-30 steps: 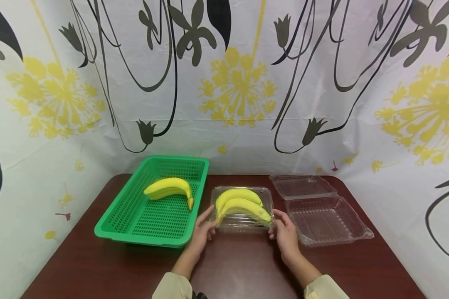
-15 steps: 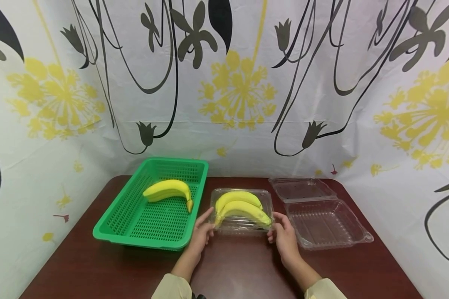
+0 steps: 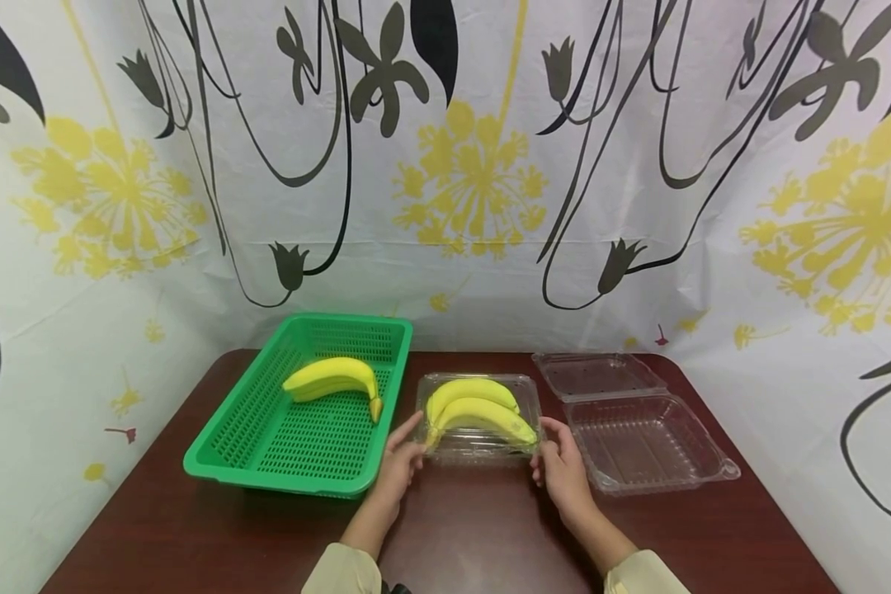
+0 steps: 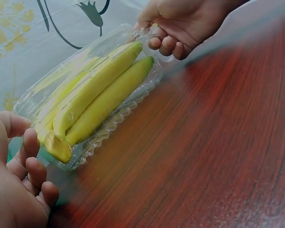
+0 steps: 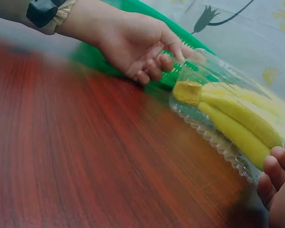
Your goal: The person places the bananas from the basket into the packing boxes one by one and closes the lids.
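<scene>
A closed clear plastic clamshell box [image 3: 483, 454] stands mid-table with a bunch of yellow bananas [image 3: 483, 412] inside. My left hand [image 3: 397, 466] holds the box's near left corner, its thumb and forefinger at the edge and the other fingers curled below. At the opposite near corner, my right hand [image 3: 563, 470] pinches the rim, which the left wrist view shows beside the bananas' green tips [image 4: 145, 59]. The brown stem end [image 5: 187, 92] points toward my left hand. Part of the right hand is cut off in the right wrist view.
Left of the box, a green plastic basket [image 3: 223, 470] contains another bunch of bananas [image 3: 334, 375]. To the right lies a second clear clamshell box [image 3: 649, 441], lid folded back. A patterned cloth [image 3: 475, 305] hangs behind the dark red table [image 3: 483, 528].
Both hands keep their places at the box's near corners. The head view has tilted slightly, shifting the whole scene a little downward; nothing else visibly moved.
</scene>
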Motion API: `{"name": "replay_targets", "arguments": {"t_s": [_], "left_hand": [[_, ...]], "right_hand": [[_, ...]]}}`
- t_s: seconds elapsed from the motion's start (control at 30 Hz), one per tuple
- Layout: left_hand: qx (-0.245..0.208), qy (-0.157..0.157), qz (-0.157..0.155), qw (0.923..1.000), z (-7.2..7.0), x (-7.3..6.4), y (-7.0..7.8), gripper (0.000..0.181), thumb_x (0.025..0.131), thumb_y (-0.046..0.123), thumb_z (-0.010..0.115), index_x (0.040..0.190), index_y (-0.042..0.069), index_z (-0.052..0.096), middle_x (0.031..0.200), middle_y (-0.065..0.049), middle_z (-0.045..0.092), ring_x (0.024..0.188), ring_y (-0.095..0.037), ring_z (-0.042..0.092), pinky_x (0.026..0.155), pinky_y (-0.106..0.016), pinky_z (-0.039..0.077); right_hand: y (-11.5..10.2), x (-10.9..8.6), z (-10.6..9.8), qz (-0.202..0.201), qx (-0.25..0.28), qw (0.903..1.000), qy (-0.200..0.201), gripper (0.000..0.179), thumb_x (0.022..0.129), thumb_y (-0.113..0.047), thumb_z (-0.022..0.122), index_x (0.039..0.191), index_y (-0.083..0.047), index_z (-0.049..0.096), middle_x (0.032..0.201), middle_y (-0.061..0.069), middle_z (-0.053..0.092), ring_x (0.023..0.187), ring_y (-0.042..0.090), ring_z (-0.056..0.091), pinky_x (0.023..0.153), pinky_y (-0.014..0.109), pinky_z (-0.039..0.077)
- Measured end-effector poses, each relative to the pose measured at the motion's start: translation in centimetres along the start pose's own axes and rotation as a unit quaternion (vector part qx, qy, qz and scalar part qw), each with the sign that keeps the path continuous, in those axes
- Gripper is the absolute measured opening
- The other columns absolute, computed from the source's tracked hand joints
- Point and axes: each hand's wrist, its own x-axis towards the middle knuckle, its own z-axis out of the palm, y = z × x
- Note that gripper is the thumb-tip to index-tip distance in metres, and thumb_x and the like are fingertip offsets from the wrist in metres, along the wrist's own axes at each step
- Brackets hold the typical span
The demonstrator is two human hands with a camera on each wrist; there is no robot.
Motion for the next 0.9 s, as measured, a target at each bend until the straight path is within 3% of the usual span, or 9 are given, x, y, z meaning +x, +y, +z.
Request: {"name": "replay_targets", "arguments": {"t_s": [0.23, 0.43, 0.57, 0.9], "left_hand": [[-0.004, 0.002, -0.004, 1.0000, 0.1, -0.1, 0.0, 0.057, 0.084, 0.000, 0.058, 0.140, 0.012, 0.055, 0.053, 0.005, 0.050, 0.046, -0.005, 0.039, 0.042, -0.017, 0.026], [-0.013, 0.001, 0.000, 0.9999, 0.2, -0.1, 0.2, 0.057, 0.085, -0.001, 0.057, 0.141, 0.009, 0.052, 0.055, 0.006, 0.050, 0.048, -0.005, 0.041, 0.043, -0.016, 0.027], [-0.022, 0.000, -0.007, 0.9997, 0.4, -0.5, 1.1, 0.057, 0.086, -0.003, 0.055, 0.141, 0.008, 0.051, 0.055, 0.004, 0.050, 0.048, -0.006, 0.040, 0.043, -0.017, 0.027], [-0.009, 0.011, 0.002, 0.9999, 0.5, 0.0, 0.3, 0.058, 0.084, -0.001, 0.058, 0.141, 0.010, 0.053, 0.055, 0.005, 0.049, 0.048, -0.006, 0.038, 0.044, -0.017, 0.027]], "right_hand": [[0.1, 0.2, -0.1, -0.003, -0.013, 0.9999, -0.003, 0.044, 0.093, 0.002, 0.036, 0.136, -0.007, 0.043, 0.070, 0.012, 0.052, 0.052, 0.016, 0.047, 0.046, 0.026, 0.042], [-0.1, 0.4, 0.0, 0.003, 0.007, 0.9999, -0.009, 0.047, 0.094, 0.003, 0.035, 0.140, -0.005, 0.041, 0.070, 0.011, 0.050, 0.051, 0.014, 0.044, 0.044, 0.023, 0.037], [-0.2, 0.4, 0.0, 0.007, 0.011, 0.9999, -0.007, 0.048, 0.094, 0.004, 0.036, 0.140, -0.005, 0.041, 0.070, 0.011, 0.050, 0.050, 0.012, 0.042, 0.043, 0.022, 0.035], [-0.2, 0.8, 0.1, -0.002, 0.004, 1.0000, 0.001, 0.047, 0.092, 0.005, 0.036, 0.137, -0.004, 0.044, 0.067, 0.010, 0.049, 0.047, 0.011, 0.039, 0.042, 0.022, 0.033]]}}
